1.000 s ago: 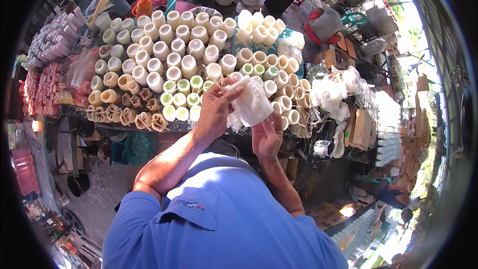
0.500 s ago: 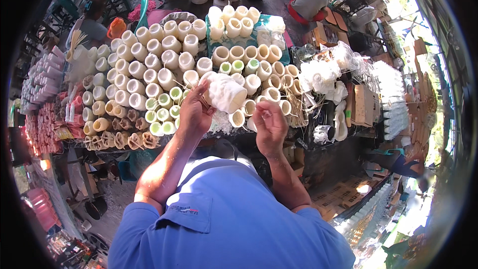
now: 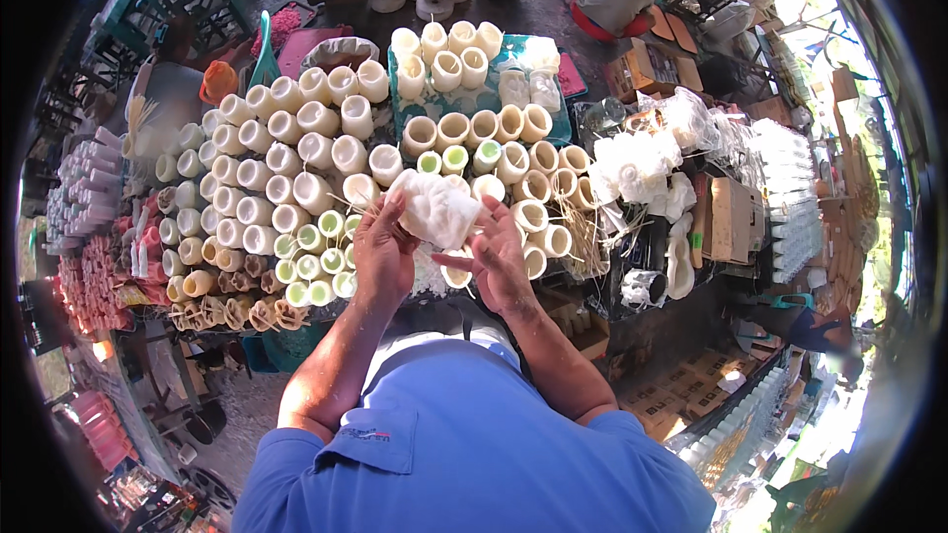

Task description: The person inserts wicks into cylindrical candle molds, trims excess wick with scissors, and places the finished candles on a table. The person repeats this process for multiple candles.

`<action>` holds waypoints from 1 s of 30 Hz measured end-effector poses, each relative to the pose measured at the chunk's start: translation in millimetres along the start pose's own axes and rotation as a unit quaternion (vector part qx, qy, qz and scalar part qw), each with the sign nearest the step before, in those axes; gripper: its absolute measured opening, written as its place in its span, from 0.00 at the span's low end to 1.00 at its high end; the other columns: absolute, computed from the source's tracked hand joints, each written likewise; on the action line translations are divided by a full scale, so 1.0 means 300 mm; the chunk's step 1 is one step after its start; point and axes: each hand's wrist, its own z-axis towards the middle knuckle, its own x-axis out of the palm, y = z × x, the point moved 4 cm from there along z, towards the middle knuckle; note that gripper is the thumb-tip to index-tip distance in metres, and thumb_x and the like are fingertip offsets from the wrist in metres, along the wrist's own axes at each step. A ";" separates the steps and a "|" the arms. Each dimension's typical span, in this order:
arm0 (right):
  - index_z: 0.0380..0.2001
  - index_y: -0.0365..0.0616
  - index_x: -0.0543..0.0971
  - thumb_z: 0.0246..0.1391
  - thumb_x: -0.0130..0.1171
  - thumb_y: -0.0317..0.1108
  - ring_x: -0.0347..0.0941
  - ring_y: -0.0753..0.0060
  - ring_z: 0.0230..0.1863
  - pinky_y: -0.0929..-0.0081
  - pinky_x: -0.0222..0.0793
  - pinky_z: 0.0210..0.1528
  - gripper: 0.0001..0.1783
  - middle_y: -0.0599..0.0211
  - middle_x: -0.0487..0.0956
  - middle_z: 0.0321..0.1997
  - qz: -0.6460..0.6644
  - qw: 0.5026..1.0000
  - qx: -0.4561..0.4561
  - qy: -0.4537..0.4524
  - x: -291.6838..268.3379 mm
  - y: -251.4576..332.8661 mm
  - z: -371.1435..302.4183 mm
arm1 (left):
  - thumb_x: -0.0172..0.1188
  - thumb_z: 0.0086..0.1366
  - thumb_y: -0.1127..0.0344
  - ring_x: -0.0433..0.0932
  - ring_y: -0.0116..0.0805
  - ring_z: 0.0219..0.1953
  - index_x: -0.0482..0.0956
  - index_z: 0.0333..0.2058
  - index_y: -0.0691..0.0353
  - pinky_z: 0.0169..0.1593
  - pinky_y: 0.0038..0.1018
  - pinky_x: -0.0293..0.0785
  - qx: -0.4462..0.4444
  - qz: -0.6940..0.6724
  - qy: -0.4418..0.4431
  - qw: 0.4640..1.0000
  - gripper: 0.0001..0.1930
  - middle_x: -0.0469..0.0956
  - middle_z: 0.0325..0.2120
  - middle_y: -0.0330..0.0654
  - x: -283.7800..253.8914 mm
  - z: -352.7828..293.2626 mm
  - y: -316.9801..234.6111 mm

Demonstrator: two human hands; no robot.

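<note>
A white wax candle (image 3: pixel 434 209) with a lumpy, raised surface is held up in front of me above the table's near edge. My left hand (image 3: pixel 385 249) grips its left side, fingers curled round it. My right hand (image 3: pixel 502 259) is at its right side, with fingertips on the edge and one finger stretched beneath it. Just beyond stand rows of cream wax candles (image 3: pixel 314 153), many hollow at the top. Several pale green hollow ones (image 3: pixel 308 266) are grouped to the left of my left hand.
A green tray (image 3: pixel 484 99) with more white candles lies at the far side. Brown wax pieces (image 3: pixel 247 314) line the near left edge; pink ones (image 3: pixel 89 281) are further left. White wrapped bundles (image 3: pixel 637 163) and a cardboard box (image 3: pixel 731 217) are on the right. Another person (image 3: pixel 614 0) sits far right.
My right hand has moved left and now touches the candle, from which it was apart before. The candle has turned in my left hand, so its smooth end no longer faces right.
</note>
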 end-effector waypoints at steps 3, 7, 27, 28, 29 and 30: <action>0.68 0.41 0.58 0.59 0.75 0.29 0.76 0.58 0.63 0.57 0.84 0.59 0.43 0.54 0.72 0.65 -0.024 0.999 0.045 -0.018 -0.002 0.021 0.074 | 0.68 0.71 0.67 0.87 0.29 0.41 0.82 0.51 0.65 0.44 0.25 0.83 -0.027 0.077 0.008 0.997 0.14 0.87 0.42 0.41 0.040 0.029 0.029; 0.64 0.42 0.66 0.54 0.74 0.22 0.80 0.63 0.58 0.63 0.82 0.60 0.38 0.57 0.78 0.59 -0.120 0.992 0.016 -0.038 -0.024 0.093 0.209 | 0.71 0.68 0.69 0.85 0.25 0.39 0.82 0.53 0.66 0.43 0.22 0.80 0.019 0.117 -0.006 0.993 0.16 0.87 0.43 0.41 0.079 0.092 0.052; 0.54 0.38 0.69 0.51 0.68 0.39 0.82 0.35 0.55 0.48 0.79 0.58 0.31 0.34 0.83 0.51 -0.808 0.575 -0.085 -0.095 -0.595 0.437 1.726 | 0.50 0.82 0.65 0.72 0.20 0.28 0.78 0.51 0.63 0.32 0.19 0.67 -0.015 0.361 -0.111 0.926 0.10 0.78 0.28 0.34 -0.123 0.069 0.054; 0.54 0.38 0.69 0.51 0.69 0.40 0.81 0.35 0.56 0.48 0.79 0.59 0.31 0.35 0.82 0.52 -0.802 0.589 -0.062 -0.081 -0.601 0.406 1.743 | 0.50 0.82 0.66 0.72 0.20 0.29 0.78 0.51 0.63 0.33 0.19 0.68 -0.019 0.337 -0.121 0.933 0.10 0.78 0.28 0.34 -0.126 0.061 0.061; 0.54 0.39 0.69 0.50 0.70 0.42 0.81 0.35 0.57 0.49 0.79 0.59 0.32 0.35 0.82 0.52 -0.798 0.597 -0.038 -0.073 -0.605 0.381 1.751 | 0.51 0.81 0.66 0.72 0.21 0.29 0.77 0.52 0.63 0.33 0.19 0.68 -0.019 0.357 -0.123 0.926 0.10 0.78 0.28 0.35 -0.126 0.058 0.065; 0.54 0.38 0.70 0.49 0.71 0.43 0.81 0.36 0.57 0.49 0.79 0.59 0.33 0.37 0.82 0.52 -0.807 0.587 -0.045 -0.053 -0.600 0.364 1.754 | 0.51 0.81 0.66 0.72 0.21 0.29 0.77 0.52 0.63 0.33 0.19 0.68 -0.021 0.364 -0.121 0.923 0.10 0.78 0.28 0.35 -0.125 0.053 0.068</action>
